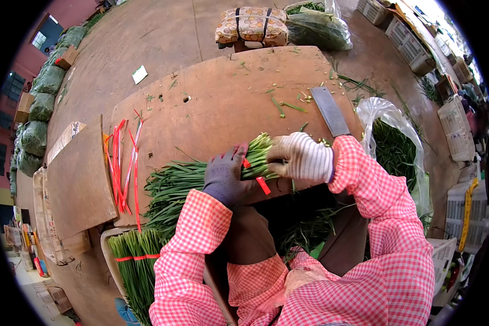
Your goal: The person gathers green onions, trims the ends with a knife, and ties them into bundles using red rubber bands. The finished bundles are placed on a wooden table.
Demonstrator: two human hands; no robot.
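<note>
A bunch of green garlic chives (179, 177) lies across the near edge of the wooden board (212, 102), its pale cut ends towards the right. My left hand (227, 173), in a dark grey glove, grips the bunch near those ends, beside a red tie (264, 185) around it. My right hand (299, 157), in a striped knit glove, has its curled fingers against the cut ends; whether they hold any stalks cannot be told. Just beyond the right wrist lies a cleaver (330, 110), its handle partly hidden by the sleeve. Loose red ties (118, 167) lie on the board's left part.
At lower left, a pale crate (107, 248) holds several tied bunches (136, 261). A clear plastic bag (417, 163) of greens stands at the right. A flower-patterned cushion (252, 26) is beyond the board. Cut scraps (293, 106) are scattered near the cleaver.
</note>
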